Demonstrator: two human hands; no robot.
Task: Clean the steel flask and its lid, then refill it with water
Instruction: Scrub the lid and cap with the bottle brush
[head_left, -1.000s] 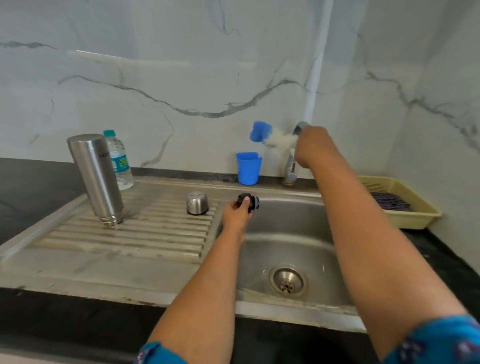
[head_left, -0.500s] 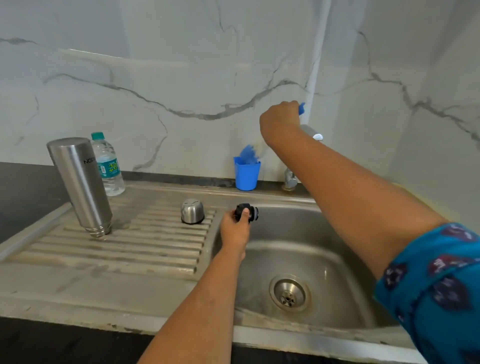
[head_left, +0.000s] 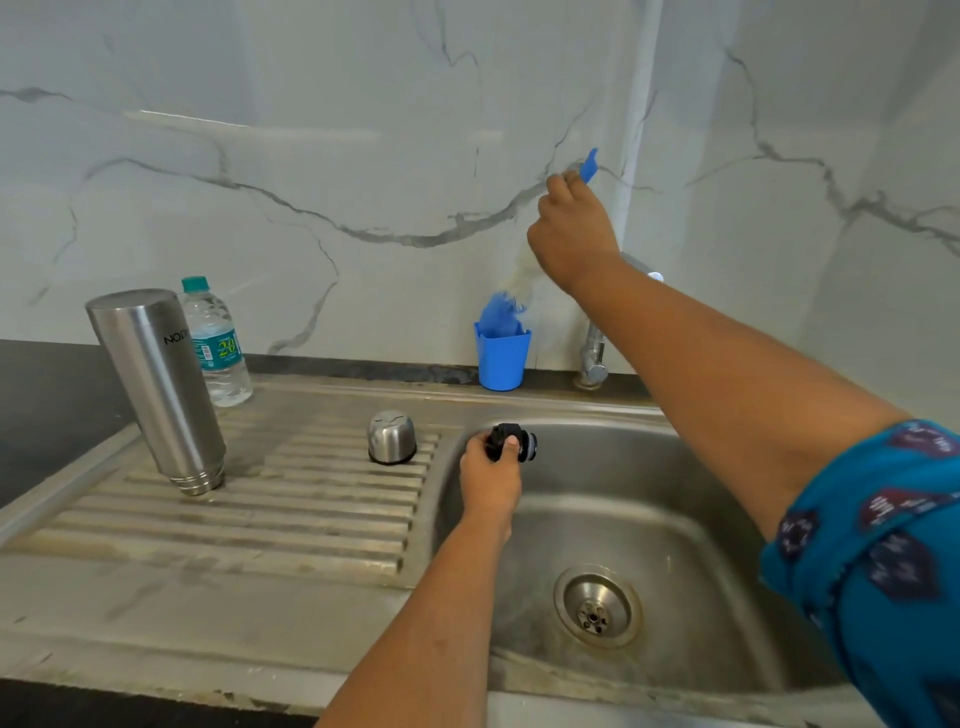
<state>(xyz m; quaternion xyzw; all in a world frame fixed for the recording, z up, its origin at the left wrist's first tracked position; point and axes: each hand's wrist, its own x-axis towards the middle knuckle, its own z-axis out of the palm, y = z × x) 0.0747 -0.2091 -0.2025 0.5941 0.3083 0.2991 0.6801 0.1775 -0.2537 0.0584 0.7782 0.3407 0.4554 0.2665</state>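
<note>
1. One steel flask (head_left: 156, 387) stands upside down on the ribbed drainboard (head_left: 291, 514), mouth end on the ribs, body leaning a little to the left; neither hand touches it.
2. Its steel cap (head_left: 392, 436) sits rim-down on the same drainboard, to the right of the flask and well apart from it, close to the edge of the sink basin (head_left: 691, 525).
3. The black inner lid (head_left: 511, 442) is held over the left rim of the basin by the left hand (head_left: 491, 480); that grip is closed round it, thumb on top and fingers curled beneath.
4. The right hand (head_left: 571, 234) is raised near the wall, its grip closed on the blue handle of a bottle brush (head_left: 506, 306); the handle tip sticks out above the fist, and the blue and white bristle end hangs down into the mouth of a blue cup (head_left: 501, 358).
5. That cup stands at the back edge of the sink, just left of the tap (head_left: 595, 358), whose base is partly hidden by the right forearm.
6. A clear plastic water bottle (head_left: 215, 345) with a green cap stands just behind the flask, by the black desk (head_left: 47, 410).
7. The basin's drain (head_left: 597, 605) lies in the bottom, right of the left forearm.
</note>
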